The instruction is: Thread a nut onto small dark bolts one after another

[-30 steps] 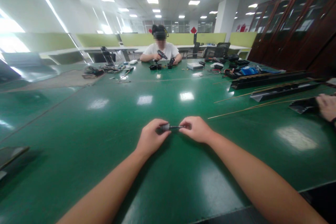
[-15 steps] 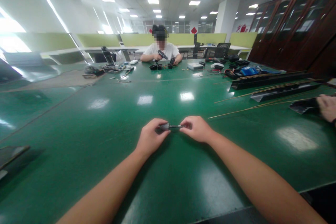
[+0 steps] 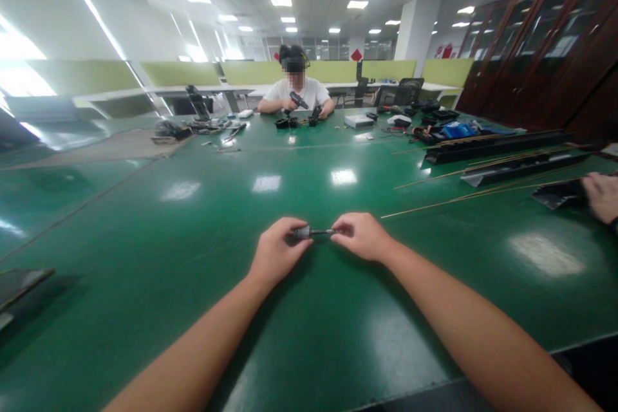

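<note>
Left grip closed around the grey end of a slim tool point(image 3: 316, 232), and that's the left hand point(image 3: 277, 252); the right hand point(image 3: 362, 236) pinches the far end of its dark shaft! The tool lies level between them, over the green worktop point(image 3: 299, 161). Any lettering on it is too small to read. Half a second on, hands and tool look practically unchanged. Right of the tool, golden rods point(image 3: 425, 206) lie among black channels point(image 3: 502, 145), with another person's hand point(image 3: 601, 196) alongside. Beyond the tool, a white-shirted person point(image 3: 277, 92) holds a pistol-shaped power tool point(image 3: 298, 100).
</note>
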A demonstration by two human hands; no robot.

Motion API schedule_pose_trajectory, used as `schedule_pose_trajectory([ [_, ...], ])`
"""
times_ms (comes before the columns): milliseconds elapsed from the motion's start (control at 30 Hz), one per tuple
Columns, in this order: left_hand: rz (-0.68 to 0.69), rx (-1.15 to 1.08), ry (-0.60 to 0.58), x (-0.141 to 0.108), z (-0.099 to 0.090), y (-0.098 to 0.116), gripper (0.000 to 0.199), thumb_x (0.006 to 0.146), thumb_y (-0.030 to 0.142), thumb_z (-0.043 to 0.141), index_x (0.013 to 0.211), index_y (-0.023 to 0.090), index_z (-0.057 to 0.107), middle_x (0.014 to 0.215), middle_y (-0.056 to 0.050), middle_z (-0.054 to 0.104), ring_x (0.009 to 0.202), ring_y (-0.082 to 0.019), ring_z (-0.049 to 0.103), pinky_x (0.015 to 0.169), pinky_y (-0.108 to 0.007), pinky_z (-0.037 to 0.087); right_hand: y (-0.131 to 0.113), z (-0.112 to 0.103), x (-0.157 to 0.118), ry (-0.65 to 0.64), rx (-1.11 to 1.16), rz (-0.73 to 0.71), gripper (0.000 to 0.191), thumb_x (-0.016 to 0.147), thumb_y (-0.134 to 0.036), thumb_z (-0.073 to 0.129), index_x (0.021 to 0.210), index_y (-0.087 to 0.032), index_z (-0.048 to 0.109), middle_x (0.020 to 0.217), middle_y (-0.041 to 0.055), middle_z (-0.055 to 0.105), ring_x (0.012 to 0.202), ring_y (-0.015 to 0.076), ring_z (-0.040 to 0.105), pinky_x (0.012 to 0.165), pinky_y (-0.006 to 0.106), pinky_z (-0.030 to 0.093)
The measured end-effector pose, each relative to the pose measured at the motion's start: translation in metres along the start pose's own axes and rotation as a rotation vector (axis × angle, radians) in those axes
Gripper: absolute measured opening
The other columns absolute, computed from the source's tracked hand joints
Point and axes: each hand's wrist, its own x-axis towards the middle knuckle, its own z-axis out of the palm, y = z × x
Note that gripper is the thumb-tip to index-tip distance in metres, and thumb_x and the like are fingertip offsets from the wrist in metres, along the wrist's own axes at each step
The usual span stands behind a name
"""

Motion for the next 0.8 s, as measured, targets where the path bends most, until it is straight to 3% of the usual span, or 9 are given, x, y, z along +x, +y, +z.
schedule_pose_trajectory([
  [400, -0.035, 0.007, -0.002, 0.001, -0.001, -0.001, 0.027, 0.076, 0.031, 0.074, 0.099, 0.019, 0.068, 0.097, -0.006, 0.069, 0.086, -0.020, 0.066, 0.080, -0.033, 0.058, 0.002, 0.000, 0.000, 0.003, -0.007, 0.004, 0.013, 0.081, -0.027, 0.070, 0.091, -0.019, 0.073, 0.081, 0.0022, 0.070, 0.071, 0.0134, 0.060, 0.066, 0.024, 0.043],
  [600, -0.174, 0.093, 0.052, 0.003, -0.003, -0.002, 0.034, 0.076, 0.043, 0.075, 0.100, 0.020, 0.068, 0.092, -0.005, 0.070, 0.081, -0.021, 0.065, 0.078, -0.035, 0.055, 0.006, -0.002, 0.001, 0.002, -0.010, 0.016, 0.016, 0.084, -0.031, 0.068, 0.093, -0.019, 0.073, 0.083, 0.0028, 0.072, 0.072, 0.0138, 0.062, 0.068, 0.025, 0.044],
  [800, -0.448, -0.355, 0.116, 0.008, -0.003, -0.005, 0.055, 0.080, 0.048, 0.069, 0.123, 0.015, 0.060, 0.103, -0.008, 0.069, 0.089, -0.020, 0.067, 0.088, -0.036, 0.054, 0.011, -0.003, 0.002, 0.022, -0.030, 0.077, 0.017, 0.085, -0.034, 0.066, 0.091, -0.019, 0.073, 0.079, 0.0019, 0.071, 0.068, 0.0131, 0.060, 0.064, 0.024, 0.043],
])
